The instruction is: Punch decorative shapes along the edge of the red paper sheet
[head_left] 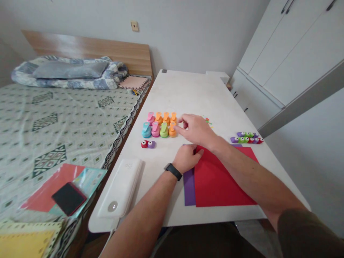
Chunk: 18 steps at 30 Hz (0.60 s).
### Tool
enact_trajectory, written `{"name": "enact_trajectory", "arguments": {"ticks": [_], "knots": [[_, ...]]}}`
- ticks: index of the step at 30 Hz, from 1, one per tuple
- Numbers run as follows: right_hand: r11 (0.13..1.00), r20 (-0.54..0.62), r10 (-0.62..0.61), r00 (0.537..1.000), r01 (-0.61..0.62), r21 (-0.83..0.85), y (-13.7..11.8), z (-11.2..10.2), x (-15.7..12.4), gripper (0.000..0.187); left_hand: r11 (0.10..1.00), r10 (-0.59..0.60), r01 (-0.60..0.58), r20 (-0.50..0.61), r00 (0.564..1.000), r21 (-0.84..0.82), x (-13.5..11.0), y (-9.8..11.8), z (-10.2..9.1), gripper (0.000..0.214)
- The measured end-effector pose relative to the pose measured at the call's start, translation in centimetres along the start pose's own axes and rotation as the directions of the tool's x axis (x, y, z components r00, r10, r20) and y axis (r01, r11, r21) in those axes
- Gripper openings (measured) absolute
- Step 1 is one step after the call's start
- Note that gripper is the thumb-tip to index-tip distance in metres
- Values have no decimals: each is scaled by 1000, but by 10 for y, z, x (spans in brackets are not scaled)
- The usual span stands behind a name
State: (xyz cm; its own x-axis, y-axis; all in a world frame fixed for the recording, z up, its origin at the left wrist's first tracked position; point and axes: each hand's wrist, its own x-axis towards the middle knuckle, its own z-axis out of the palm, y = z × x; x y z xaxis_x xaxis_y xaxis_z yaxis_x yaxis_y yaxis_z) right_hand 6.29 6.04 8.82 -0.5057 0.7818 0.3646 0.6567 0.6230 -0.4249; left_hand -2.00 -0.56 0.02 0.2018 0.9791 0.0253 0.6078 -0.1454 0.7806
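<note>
My left hand (186, 158), with a black watch (173, 171) on its wrist, is at the upper left corner of a red sheet (223, 179). Its fingers are curled, with the thumb over the sheet's edge. Under the red sheet, a purple sheet (189, 191) sticks out to the left. My right hand (197, 128) is above the table, its thumb and fingers apart, beside the front orange craft punch (172, 129); contact is unclear. Other punches stand in two rows: a green one (164, 130), a blue one (146, 130), pink ones (155, 129) and more orange ones (166, 118).
Two small punches, red (144, 144) and purple (151, 144), sit nearer me. Several small punches (247, 139) line the right side. Tiny coloured paper pieces (208, 122) lie behind my right hand. A white box-shaped device (120, 190) with a cable is at the left edge, beside a bed (80, 132).
</note>
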Motion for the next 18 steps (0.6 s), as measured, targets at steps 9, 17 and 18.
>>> {"name": "enact_trajectory", "arguments": {"ticks": [9, 17, 18], "knots": [[829, 3, 437, 899, -402, -388, 186, -92, -56, 29, 997, 60, -61, 30, 998, 41, -1, -2, -3, 40], [742, 207, 579, 789, -405, -534, 261, -125, -103, 39, 998, 43, -44, 40, 998, 49, -1, -3, -1, 40], [748, 219, 578, 786, -402, -528, 262, -125, -106, 38, 998, 43, -45, 39, 998, 49, -1, -4, 0, 40]]}}
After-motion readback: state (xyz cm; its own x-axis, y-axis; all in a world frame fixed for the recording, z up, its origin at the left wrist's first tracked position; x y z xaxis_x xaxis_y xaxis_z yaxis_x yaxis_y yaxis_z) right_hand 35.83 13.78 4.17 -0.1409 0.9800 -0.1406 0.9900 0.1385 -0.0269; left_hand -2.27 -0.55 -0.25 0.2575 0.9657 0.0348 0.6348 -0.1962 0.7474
